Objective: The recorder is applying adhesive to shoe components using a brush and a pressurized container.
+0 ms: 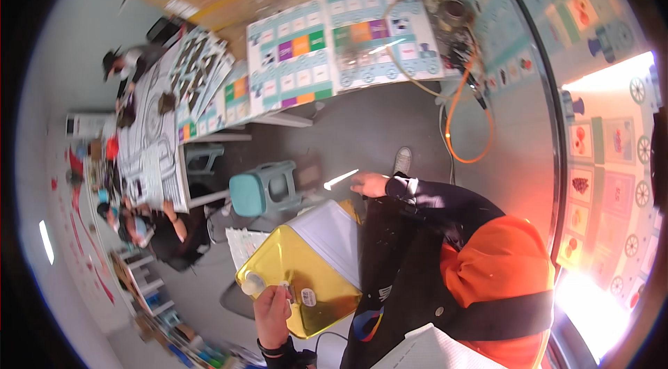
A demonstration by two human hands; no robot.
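My left hand is closed at the top of a rectangular golden-yellow metal can, its fingers pinched where the small handle appears to be. A round whitish cap sits near the can's corner, and a small white label lies beside my fingers. The can has a pale panel along its other side. Farther up, my right hand reaches out with bent fingers. A slim, bright white strip extends from its fingertips; its kind cannot be made out.
A teal plastic stool stands beyond the can. Printed boards cover a long table, with an orange cable hanging off its end. Two people work at the left table. A large printed panel is at the right.
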